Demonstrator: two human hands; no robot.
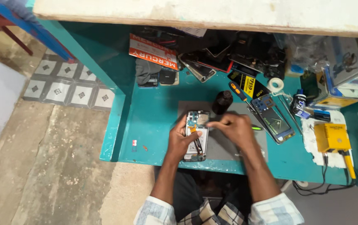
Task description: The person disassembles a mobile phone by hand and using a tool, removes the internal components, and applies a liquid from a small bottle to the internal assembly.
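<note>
An opened smartphone (196, 135) lies on a grey mat (225, 146) near the front edge of the teal surface (154, 121). The left hand (182, 139) grips its left side. The right hand (234, 127) is pinched closed over its upper part; what it holds cannot be told. A dark bottle (222, 102) stands just beyond.

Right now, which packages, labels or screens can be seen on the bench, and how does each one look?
Red flat package: back left, white lettering.
Black and yellow packet: back centre, beside a screwdriver.
Phone screen panel: right of the hands, dark glass, blue frame.
Boxes: far right, blue, white, yellow.
Opened phone: under left hand.
</note>
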